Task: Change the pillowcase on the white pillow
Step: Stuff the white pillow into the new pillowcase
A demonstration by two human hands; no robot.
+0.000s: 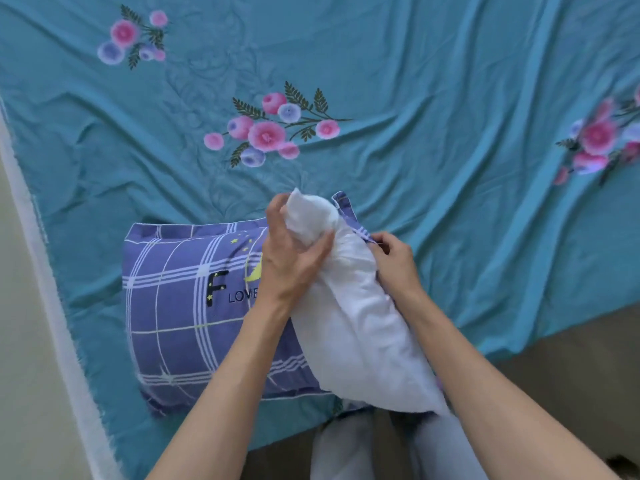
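Note:
The white pillow sticks halfway out of the right end of a purple checked pillowcase that lies on the bed. My left hand squeezes the pillow's upper corner into a bunch. Just to the right, my right hand pinches the pillowcase's open edge against the pillow's side. A flap of that edge stands up behind the pillow. The pillowcase carries a black letter F and a yellow moon print.
A teal bedsheet with pink and purple flower prints covers the bed, wrinkled all over. Its white border runs down the left edge beside a pale wall. The brown floor and my legs in light trousers are at the bottom.

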